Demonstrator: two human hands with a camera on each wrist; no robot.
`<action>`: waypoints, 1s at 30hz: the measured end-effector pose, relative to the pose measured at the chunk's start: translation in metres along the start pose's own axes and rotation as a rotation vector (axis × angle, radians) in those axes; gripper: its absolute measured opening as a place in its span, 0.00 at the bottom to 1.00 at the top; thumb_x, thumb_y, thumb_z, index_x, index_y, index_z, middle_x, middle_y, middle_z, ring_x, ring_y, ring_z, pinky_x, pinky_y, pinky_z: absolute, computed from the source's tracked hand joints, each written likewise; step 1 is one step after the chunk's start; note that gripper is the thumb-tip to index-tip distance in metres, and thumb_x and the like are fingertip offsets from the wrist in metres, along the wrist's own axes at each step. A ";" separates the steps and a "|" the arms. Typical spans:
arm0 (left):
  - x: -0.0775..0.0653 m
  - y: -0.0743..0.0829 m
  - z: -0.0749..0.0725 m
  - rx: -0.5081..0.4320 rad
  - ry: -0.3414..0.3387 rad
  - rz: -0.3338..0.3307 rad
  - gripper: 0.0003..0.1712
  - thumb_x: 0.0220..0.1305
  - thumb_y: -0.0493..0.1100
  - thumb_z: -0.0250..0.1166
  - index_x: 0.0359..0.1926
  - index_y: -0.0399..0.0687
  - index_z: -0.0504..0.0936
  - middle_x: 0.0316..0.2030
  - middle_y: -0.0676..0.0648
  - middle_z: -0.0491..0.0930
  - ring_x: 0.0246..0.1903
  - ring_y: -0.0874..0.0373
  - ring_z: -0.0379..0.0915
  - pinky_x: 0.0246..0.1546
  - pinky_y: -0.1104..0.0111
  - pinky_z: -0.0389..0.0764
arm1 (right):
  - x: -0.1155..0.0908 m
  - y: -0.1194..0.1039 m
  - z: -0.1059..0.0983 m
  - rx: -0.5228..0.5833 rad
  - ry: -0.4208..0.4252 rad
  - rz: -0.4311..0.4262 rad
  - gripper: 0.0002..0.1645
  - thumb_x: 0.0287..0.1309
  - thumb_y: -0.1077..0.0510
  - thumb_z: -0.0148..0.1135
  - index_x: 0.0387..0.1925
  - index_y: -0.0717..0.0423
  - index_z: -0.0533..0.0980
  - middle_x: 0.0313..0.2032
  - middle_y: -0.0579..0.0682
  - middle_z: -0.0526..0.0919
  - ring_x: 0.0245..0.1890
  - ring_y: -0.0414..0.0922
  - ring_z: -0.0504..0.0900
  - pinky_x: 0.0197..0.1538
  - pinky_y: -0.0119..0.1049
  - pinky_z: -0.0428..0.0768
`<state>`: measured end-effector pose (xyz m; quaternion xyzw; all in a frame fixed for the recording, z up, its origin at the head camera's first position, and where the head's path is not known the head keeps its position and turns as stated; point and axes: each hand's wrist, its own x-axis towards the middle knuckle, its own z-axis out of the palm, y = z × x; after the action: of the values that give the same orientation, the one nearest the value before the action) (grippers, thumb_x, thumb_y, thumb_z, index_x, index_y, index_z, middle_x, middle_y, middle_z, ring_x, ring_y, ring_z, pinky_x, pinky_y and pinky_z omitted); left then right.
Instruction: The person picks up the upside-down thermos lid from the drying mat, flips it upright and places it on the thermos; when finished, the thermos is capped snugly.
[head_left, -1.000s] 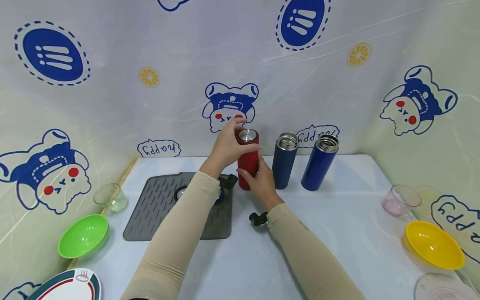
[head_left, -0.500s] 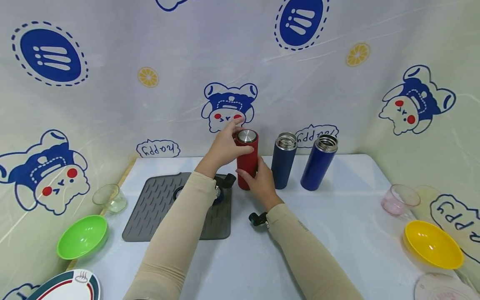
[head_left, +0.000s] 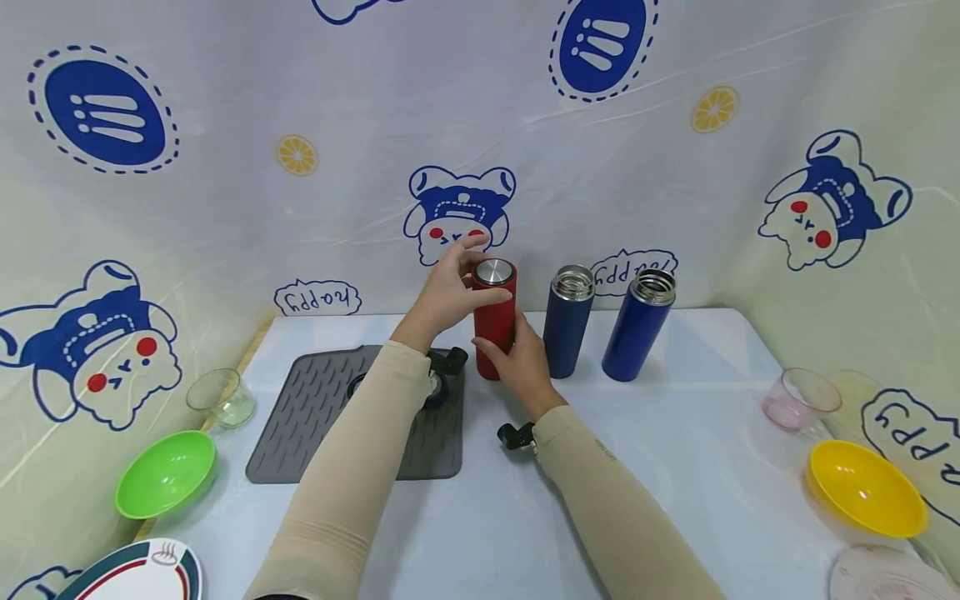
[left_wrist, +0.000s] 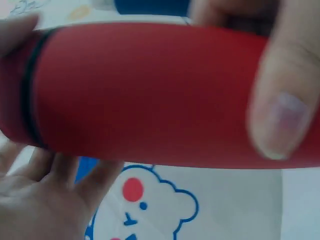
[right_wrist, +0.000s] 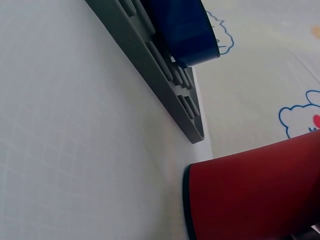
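Observation:
A red thermos bottle (head_left: 497,323) stands upright on the white table, its lid (head_left: 495,271) topped with a silver disc. My left hand (head_left: 445,298) holds the lid end from the left, thumb across the front and fingers behind. Lower down, my right hand (head_left: 522,362) grips the body from the right. The left wrist view shows a dark ring near the lid end of the bottle (left_wrist: 150,95), with the right thumb (left_wrist: 285,115) pressed on the body. In the right wrist view the bottle's base (right_wrist: 240,195) meets the table; the right hand is mostly hidden there.
Two lidless blue thermos bottles, one dark (head_left: 567,329) and one brighter (head_left: 636,333), stand to the right. A grey drying mat (head_left: 300,433) bears a dark blue cap (head_left: 437,395). Bowls (head_left: 167,475), glasses (head_left: 222,396) and plates (head_left: 135,575) line the sides.
The left thumb has slid slightly left across the front of the red thermos bottle's top, and the left wrist has shifted a little left. Bottle and right hand stay in place.

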<state>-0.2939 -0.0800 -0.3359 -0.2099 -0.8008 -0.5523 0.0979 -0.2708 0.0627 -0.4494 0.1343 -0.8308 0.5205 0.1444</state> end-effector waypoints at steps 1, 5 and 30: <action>0.000 -0.001 0.002 -0.009 0.002 0.001 0.49 0.41 0.55 0.78 0.65 0.65 0.63 0.53 0.54 0.72 0.51 0.59 0.68 0.45 0.60 0.77 | 0.000 0.000 0.000 -0.003 0.005 -0.006 0.40 0.52 0.38 0.64 0.62 0.46 0.61 0.52 0.42 0.75 0.48 0.37 0.75 0.50 0.37 0.75; -0.002 -0.002 0.015 0.059 0.115 0.048 0.48 0.39 0.61 0.77 0.62 0.58 0.67 0.52 0.53 0.71 0.51 0.60 0.67 0.42 0.65 0.78 | -0.001 0.000 -0.001 -0.018 0.006 -0.028 0.40 0.53 0.39 0.65 0.63 0.47 0.60 0.51 0.44 0.76 0.48 0.38 0.76 0.50 0.36 0.75; 0.000 -0.007 0.007 0.096 0.120 0.105 0.42 0.41 0.60 0.76 0.60 0.56 0.74 0.49 0.56 0.77 0.46 0.62 0.72 0.41 0.68 0.78 | -0.001 0.002 -0.004 0.006 -0.034 0.021 0.40 0.52 0.39 0.65 0.63 0.44 0.60 0.52 0.41 0.75 0.49 0.36 0.75 0.50 0.35 0.75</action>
<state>-0.2962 -0.0752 -0.3443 -0.2131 -0.8071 -0.5188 0.1842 -0.2705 0.0669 -0.4494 0.1349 -0.8328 0.5223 0.1245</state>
